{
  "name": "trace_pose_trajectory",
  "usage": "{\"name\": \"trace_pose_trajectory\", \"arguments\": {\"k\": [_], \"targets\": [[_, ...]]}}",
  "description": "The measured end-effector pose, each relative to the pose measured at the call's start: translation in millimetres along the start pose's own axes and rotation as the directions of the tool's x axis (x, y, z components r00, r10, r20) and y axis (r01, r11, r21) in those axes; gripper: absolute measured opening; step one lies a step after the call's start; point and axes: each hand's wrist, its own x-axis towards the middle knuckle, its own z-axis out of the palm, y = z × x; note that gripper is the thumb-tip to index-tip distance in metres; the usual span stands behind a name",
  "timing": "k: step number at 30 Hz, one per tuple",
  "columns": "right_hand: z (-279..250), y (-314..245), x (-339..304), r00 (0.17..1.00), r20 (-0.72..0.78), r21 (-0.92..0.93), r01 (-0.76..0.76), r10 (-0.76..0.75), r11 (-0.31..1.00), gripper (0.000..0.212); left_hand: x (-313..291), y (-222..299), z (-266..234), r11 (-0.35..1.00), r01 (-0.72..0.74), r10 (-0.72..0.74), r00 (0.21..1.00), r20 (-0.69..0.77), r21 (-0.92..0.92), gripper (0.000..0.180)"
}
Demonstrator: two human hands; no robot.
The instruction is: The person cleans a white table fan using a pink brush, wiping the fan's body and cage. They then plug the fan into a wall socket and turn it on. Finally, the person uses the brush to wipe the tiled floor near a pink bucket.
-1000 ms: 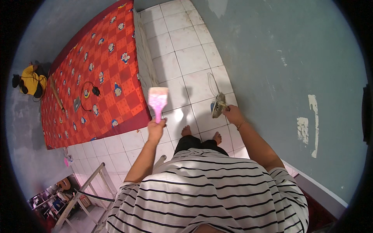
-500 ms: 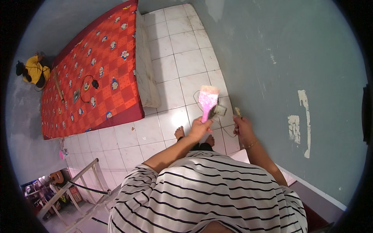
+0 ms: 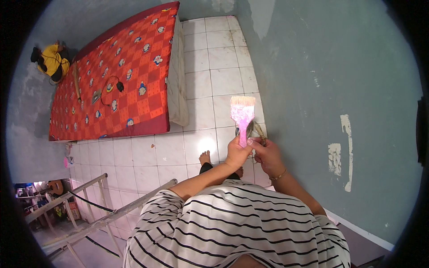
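Starting at the left, we have our left hand (image 3: 238, 153) closed around the lower handle of a broad, flat, pink-handled paintbrush (image 3: 242, 114) with whitish smears over its widened head and straw-coloured bristles. The brush reaches away from that grip toward the far end of the white tiled floor (image 3: 199, 85); its long axis runs nearly straight up the view, bristles farthest from us, handle end nearest. Our left hand is the nearer one, since it bears the handle, but our right hand (image 3: 267, 156) sits just beside it, its thumb angled in toward the base of the handle. We cannot tell whether that thumb touches the pink plastic.

Farther right, our right hand appears to pinch a slim, cream-coloured, stick-like object (image 3: 259, 130), which juts up from the fingers and leans left toward the brush, the two long shapes spreading only slightly apart.

As for what we cannot make out: the butt of the pink handle is lost inside our left hand. Just right of the handle, a dark grey shape (image 3: 250, 127) shows in part behind it, and we cannot say what it is or whether either hand supports it. The lower end of the cream-coloured object is covered by our right fingers, most of which curl out of sight.
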Motion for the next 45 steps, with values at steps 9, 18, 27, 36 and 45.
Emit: {"name": "trace_pose_trajectory", "arguments": {"k": [9, 18, 27, 36, 45], "targets": [[15.1, 8.3, 12.4, 0.999, 0.027, -0.034, 0.018, -0.017, 0.999, 0.030, -14.8, 3.9, 2.1, 0.948, -0.245, 0.253, 0.967, -0.016, 0.203, 0.034], [5.1, 6.1, 20.8, 0.993, 0.070, -0.084, 0.096, -0.090, 0.992, 0.031, -19.3, 20.5, 1.0, 0.882, -0.306, 0.275, 0.952, 0.136, 0.359, 0.041], [-6.4, 1.0, 7.9, 0.953, -0.056, -0.238, 0.277, -0.298, 0.931, 0.023, -19.4, 45.5, 13.9, 0.881, -0.306, 0.181, 0.923, 0.341, 0.360, 0.038], [-46.9, -5.8, 12.8, 0.934, -0.182, -0.094, 0.293, -0.306, 0.951, 0.014, -29.4, 128.8, -5.3, 0.839, -0.116, -0.241, 0.797, 0.554, 0.531, 0.013], [-59.1, 0.4, 22.1, 0.933, -0.139, -0.102, 0.320, -0.333, 0.942, 0.012, -73.3, 252.0, 46.6, 0.865, -0.240, 0.494, 0.256, 0.831, -0.441, 0.033]]}}
